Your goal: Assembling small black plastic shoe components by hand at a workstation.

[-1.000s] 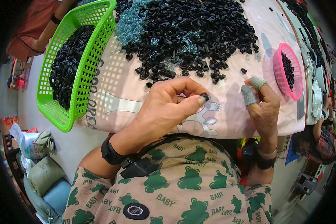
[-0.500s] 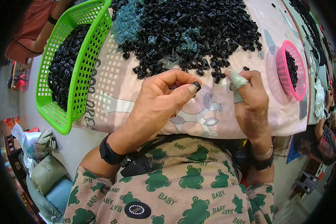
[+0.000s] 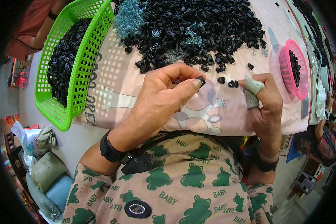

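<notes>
Between the thumb and index finger of my left hand (image 3: pixel 164 91) is a small black plastic piece (image 3: pixel 201 81), shaped like a cord-lock part. My right hand (image 3: pixel 265 99) has pale wrappings on its index finger and thumb, which are apart. Its index fingertip touches or nearly touches a loose black piece (image 3: pixel 233 84) on the table. Another loose black piece (image 3: pixel 221 80) lies just left of that. Beyond both hands spreads a large heap of black plastic pieces (image 3: pixel 201 30), with a pile of small metal coil springs (image 3: pixel 128 22) at its left and more springs scattered over it.
A green plastic basket (image 3: pixel 72 89) full of black pieces stands tilted at the left. At the right is a pink basket (image 3: pixel 300 84) with small black parts. A patterned pale cloth (image 3: pixel 138 112) covers the table. Another person's arm (image 3: pixel 43 35) shows at upper left.
My right hand has moved right and toward me, and loose black pieces now lie apart from the heap beside its fingertip. The left hand keeps its pinch, almost still.
</notes>
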The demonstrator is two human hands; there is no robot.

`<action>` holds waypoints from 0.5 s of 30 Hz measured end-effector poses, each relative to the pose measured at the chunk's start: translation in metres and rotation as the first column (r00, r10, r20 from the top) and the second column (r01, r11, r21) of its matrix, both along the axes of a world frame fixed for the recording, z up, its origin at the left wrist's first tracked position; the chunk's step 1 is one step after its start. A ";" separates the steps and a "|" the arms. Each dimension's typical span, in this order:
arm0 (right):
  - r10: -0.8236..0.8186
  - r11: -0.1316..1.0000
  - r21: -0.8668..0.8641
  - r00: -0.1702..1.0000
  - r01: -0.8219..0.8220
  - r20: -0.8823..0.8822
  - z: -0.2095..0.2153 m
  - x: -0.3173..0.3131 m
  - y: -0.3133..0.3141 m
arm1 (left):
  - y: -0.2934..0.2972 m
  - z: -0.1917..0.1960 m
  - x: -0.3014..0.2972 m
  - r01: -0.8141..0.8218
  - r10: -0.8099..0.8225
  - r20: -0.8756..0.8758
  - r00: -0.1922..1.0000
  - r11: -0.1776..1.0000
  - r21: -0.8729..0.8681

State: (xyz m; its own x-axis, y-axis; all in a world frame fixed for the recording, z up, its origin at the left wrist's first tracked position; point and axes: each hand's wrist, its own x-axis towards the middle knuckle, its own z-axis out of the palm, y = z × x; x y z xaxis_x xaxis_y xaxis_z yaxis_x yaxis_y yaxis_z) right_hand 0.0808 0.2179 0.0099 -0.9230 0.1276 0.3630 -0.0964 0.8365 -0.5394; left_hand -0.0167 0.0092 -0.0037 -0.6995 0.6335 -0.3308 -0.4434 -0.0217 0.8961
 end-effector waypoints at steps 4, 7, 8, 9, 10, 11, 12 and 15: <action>0.101 0.994 0.018 0.981 -0.105 0.165 0.007 0.010 0.001 | 0.001 -0.002 0.001 -0.014 0.014 -0.037 0.999 1.000 0.005; 0.128 0.989 0.042 0.973 -0.139 0.193 0.008 0.011 -0.004 | 0.001 -0.001 0.002 -0.016 0.017 -0.048 0.999 1.000 0.013; 0.121 0.985 0.093 0.971 -0.143 0.208 0.009 0.011 -0.006 | 0.001 -0.001 0.002 -0.015 0.016 -0.044 0.999 1.000 0.020; 0.121 0.985 0.095 0.971 -0.143 0.206 0.009 0.011 -0.007 | 0.001 -0.001 0.002 -0.015 0.016 -0.047 0.999 1.000 0.022; 0.113 0.987 0.090 0.966 -0.136 0.231 0.010 0.011 -0.008 | 0.001 -0.002 0.002 -0.012 0.013 -0.043 0.999 1.000 0.020; 0.105 0.988 0.084 0.961 -0.130 0.256 0.010 0.010 -0.008 | 0.001 -0.002 0.002 -0.010 0.011 -0.040 0.999 1.000 0.018; 0.108 0.987 0.087 0.961 -0.133 0.254 0.010 0.010 -0.009 | 0.001 -0.003 0.002 -0.013 0.014 -0.043 0.999 1.000 0.021; 0.123 0.984 0.097 0.964 -0.149 0.238 0.009 0.011 -0.014 | -0.002 -0.004 0.002 0.002 -0.002 0.001 1.000 0.999 0.039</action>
State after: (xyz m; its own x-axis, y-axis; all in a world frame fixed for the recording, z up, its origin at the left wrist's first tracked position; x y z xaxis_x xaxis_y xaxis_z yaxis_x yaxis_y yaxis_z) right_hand 0.0919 0.2036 0.0187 -0.9890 -0.0345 0.1440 -0.0981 0.8807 -0.4635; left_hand -0.0148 0.0067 -0.0082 -0.6980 0.6471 -0.3066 -0.4446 -0.0560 0.8940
